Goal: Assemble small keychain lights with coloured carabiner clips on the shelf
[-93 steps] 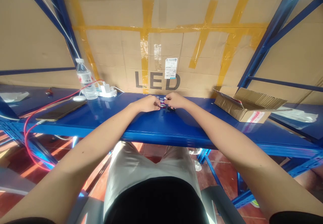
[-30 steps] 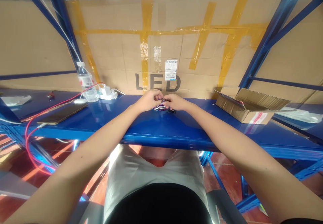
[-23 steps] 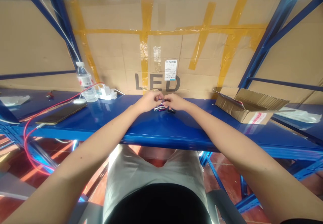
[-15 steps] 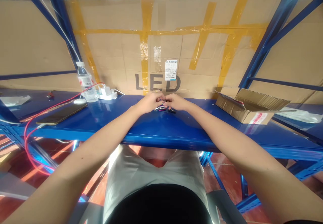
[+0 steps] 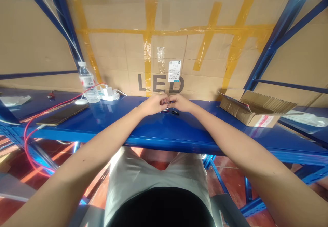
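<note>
My left hand (image 5: 153,103) and my right hand (image 5: 180,102) meet over the middle of the blue metal shelf (image 5: 164,128), fingertips pinched together on a small shiny metal part (image 5: 166,102) too small to name. More small parts lie right below the hands on the shelf: a pink and silver piece (image 5: 165,110) and a dark one (image 5: 175,112). Both forearms stretch from the bottom corners up to the hands.
A taped cardboard sheet (image 5: 176,42) marked LED stands behind the shelf. At left are a water bottle (image 5: 86,82), a white charger block (image 5: 109,93), a red cable (image 5: 51,107) and a dark phone (image 5: 61,114). An open cardboard box (image 5: 256,110) sits at right.
The hands have stayed in the same spot, closing a little nearer to each other around the small part. The small pile below them looks less spread.
</note>
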The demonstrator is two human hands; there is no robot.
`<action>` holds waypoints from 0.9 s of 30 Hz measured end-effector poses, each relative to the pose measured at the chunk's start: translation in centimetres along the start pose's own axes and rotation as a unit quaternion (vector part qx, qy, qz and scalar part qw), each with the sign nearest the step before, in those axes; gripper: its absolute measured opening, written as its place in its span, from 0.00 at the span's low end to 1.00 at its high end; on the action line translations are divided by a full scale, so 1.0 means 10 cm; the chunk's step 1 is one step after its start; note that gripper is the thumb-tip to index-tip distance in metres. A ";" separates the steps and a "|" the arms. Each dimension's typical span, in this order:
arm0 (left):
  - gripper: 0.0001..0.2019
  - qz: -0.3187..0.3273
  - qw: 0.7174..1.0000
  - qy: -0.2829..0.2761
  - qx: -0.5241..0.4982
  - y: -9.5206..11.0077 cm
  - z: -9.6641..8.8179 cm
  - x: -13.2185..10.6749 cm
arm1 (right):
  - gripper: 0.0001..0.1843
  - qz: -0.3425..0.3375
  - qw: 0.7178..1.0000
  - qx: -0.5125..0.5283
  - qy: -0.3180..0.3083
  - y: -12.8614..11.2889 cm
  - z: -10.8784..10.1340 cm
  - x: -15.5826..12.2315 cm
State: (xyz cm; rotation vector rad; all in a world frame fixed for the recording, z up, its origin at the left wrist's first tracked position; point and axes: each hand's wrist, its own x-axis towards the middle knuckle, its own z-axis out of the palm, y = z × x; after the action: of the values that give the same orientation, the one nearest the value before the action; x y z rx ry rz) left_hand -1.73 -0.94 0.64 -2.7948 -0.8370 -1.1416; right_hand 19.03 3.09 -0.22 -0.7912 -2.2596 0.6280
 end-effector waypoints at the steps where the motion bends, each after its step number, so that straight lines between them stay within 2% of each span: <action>1: 0.03 -0.008 1.000 0.006 -0.006 0.01 -0.01 0.00 | 0.10 -0.006 1.000 0.006 0.001 0.01 0.00 0.00; 5: 0.07 -0.038 0.999 0.022 -0.024 0.04 -0.06 0.00 | 0.09 -0.016 0.999 0.024 -0.015 0.03 -0.01 0.01; 9: 0.07 -0.052 0.998 0.007 -0.027 -0.01 -0.06 0.00 | 0.10 -0.026 0.999 -0.042 0.005 0.05 -0.04 0.01; 12: 0.06 -0.074 0.995 -0.054 -0.039 -0.06 -0.05 -0.02 | 0.14 -0.031 0.990 -0.138 0.000 0.00 -0.08 -0.02; 16: 0.06 -0.123 0.974 -0.186 -0.028 -0.05 -0.07 -0.05 | 0.21 -0.035 0.958 -0.277 -0.065 -0.13 -0.08 -0.08; 18: 0.06 -0.142 0.963 -0.227 -0.010 -0.01 -0.08 -0.06 | 0.24 -0.024 0.943 -0.318 -0.099 -0.19 -0.06 -0.09; 23: 0.08 -0.139 0.962 -0.235 -0.019 0.00 -0.05 -0.07 | 0.20 -0.007 0.915 -0.377 -0.147 -0.29 0.03 -0.07; 27: 0.09 -0.143 0.962 -0.231 -0.025 -0.03 -0.03 -0.07 | 0.17 0.002 0.917 -0.370 -0.150 -0.33 0.05 -0.07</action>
State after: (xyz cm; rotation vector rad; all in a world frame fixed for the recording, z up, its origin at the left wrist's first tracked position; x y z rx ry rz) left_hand -2.44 -1.10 0.31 -3.1076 -1.2924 -0.5200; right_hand 17.93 0.17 1.14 -1.1020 -2.8133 -0.1609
